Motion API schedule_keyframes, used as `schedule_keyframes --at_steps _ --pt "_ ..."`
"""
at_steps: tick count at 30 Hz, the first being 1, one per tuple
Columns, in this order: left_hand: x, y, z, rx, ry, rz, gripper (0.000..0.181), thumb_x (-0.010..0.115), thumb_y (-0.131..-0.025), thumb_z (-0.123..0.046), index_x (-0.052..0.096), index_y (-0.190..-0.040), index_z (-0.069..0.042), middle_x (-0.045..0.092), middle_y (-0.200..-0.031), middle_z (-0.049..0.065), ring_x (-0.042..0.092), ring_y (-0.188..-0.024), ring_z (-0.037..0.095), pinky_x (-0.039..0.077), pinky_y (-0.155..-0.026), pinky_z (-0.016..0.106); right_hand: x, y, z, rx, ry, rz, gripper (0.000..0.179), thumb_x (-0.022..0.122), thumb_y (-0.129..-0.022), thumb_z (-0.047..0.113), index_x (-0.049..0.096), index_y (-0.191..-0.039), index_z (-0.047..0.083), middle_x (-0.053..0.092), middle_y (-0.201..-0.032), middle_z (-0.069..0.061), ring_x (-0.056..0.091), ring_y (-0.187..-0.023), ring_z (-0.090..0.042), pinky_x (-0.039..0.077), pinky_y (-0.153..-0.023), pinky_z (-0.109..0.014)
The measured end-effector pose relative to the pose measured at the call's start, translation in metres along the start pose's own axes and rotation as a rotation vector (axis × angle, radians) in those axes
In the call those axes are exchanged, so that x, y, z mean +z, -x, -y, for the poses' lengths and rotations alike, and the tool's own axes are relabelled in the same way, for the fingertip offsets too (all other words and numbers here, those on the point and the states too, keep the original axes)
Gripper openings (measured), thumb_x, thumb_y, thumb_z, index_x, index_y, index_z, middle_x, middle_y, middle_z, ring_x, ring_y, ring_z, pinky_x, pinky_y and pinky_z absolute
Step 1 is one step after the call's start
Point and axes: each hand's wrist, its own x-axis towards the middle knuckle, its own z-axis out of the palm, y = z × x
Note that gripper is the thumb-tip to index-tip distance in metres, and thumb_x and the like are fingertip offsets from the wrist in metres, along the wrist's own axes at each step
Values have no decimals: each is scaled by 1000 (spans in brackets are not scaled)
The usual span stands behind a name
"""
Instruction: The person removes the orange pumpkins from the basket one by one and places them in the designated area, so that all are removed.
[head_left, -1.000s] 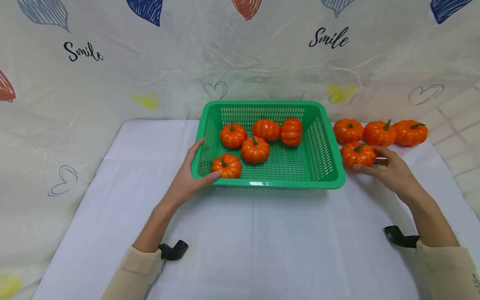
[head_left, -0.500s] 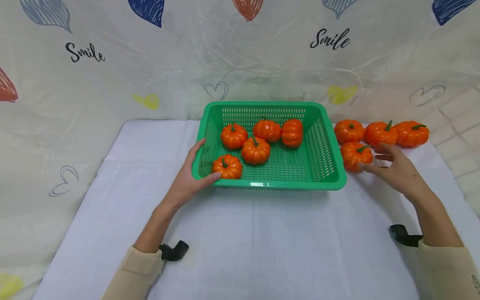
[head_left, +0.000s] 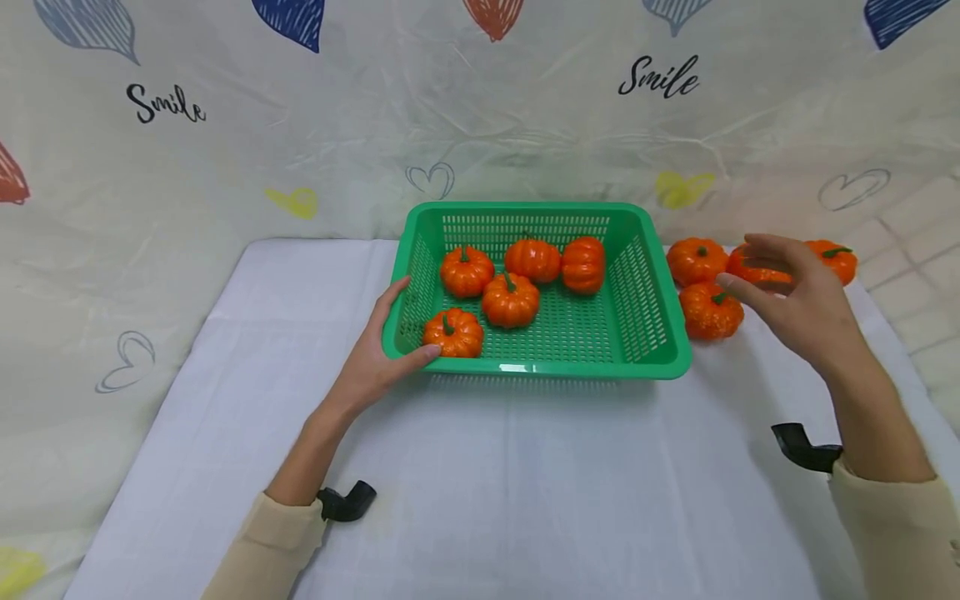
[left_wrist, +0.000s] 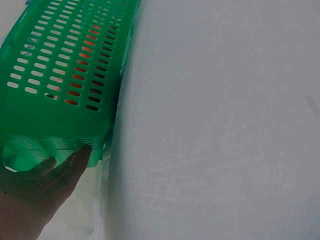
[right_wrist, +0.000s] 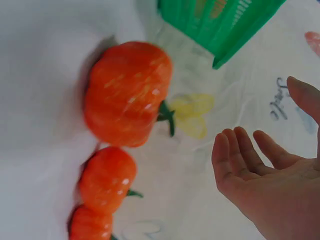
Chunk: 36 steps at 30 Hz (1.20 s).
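A green plastic basket (head_left: 600, 369) holds several small orange pumpkins (head_left: 511, 302) with green stems. My left hand (head_left: 375, 354) grips its left end, thumb along the front rim and fingers against the end wall (left_wrist: 55, 117). My right hand (head_left: 806, 312) is raised over the pumpkins to the right of the basket, fingers spread and holding nothing. Below its thumb lies the front pumpkin (head_left: 708, 318). Behind that one stand three in a row; the hand partly covers the middle one (head_left: 742, 268). In the right wrist view the hand (right_wrist: 265, 185) is apart from the large pumpkin (right_wrist: 127, 95).
A white cloth (head_left: 510, 483) covers the table. Behind the basket hangs a pale sheet (head_left: 480, 108) printed with leaves, hearts and "Smile". The rightmost back pumpkin (head_left: 838, 262) sits near the table's right edge.
My right hand has let go of the front pumpkin and lifted up and away to the back right. That pumpkin stays beside the basket. The left hand has not moved.
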Motion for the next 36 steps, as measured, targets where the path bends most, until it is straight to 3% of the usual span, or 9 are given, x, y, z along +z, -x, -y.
schedule_keyframes --at_steps 7,13,19,25,27,29,32,36 --pt "-1 1 0 -9 2 -1 92 76 -91 -35 19 -162 -50 15 -173 -12 28 -155 28 35 -120 65 9 0 30 -53 -49 72 68 67 -100 45 42 -158 22 51 -150 -18 51 -129 -42 37 -77 0" --pt "-2 2 1 -7 -6 -4 92 76 -91 -38 19 -161 -51 14 -174 -11 26 -156 28 33 -121 66 17 -2 49 -71 -90 152 65 67 -100 45 44 -156 24 50 -153 -13 55 -130 -40 44 -79 -2" --pt "-2 2 1 -9 -12 -9 91 76 -91 -36 19 -161 -52 15 -174 -12 25 -157 27 32 -121 67 27 0 67 -102 -90 220 65 68 -100 44 45 -155 19 49 -155 -10 53 -137 -40 43 -91 -15" --pt "-1 2 1 -19 2 -7 91 76 -91 -36 19 -161 -52 14 -173 -13 24 -158 27 30 -122 68 38 1 81 -183 -131 271 60 70 -100 34 48 -151 12 52 -152 -14 59 -128 -39 43 -86 -1" --pt "-1 2 1 -22 2 -7 92 75 -90 -36 19 -161 -52 14 -173 -13 25 -157 27 30 -122 68 42 2 86 -196 -124 290 60 70 -100 35 48 -151 11 52 -153 -14 61 -128 -40 52 -91 -10" --pt "-1 2 1 -21 0 -6 92 75 -90 -36 19 -161 -52 14 -174 -13 25 -157 27 30 -122 68 46 3 90 -206 -119 306 60 70 -101 34 47 -151 10 51 -153 -15 61 -128 -40 57 -100 -27" --pt "-1 2 0 -13 -4 -6 91 75 -91 -36 19 -161 -52 14 -174 -13 25 -157 27 30 -122 68 51 3 97 -209 -125 336 60 70 -101 33 47 -151 8 49 -155 -15 59 -132 -41 52 -108 -55" --pt "0 1 -1 -8 -8 -6 91 76 -90 -37 19 -161 -52 15 -174 -12 25 -158 27 31 -122 68 59 2 103 -207 -136 384 64 69 -101 32 43 -153 6 45 -157 -17 55 -136 -43 48 -110 -62"
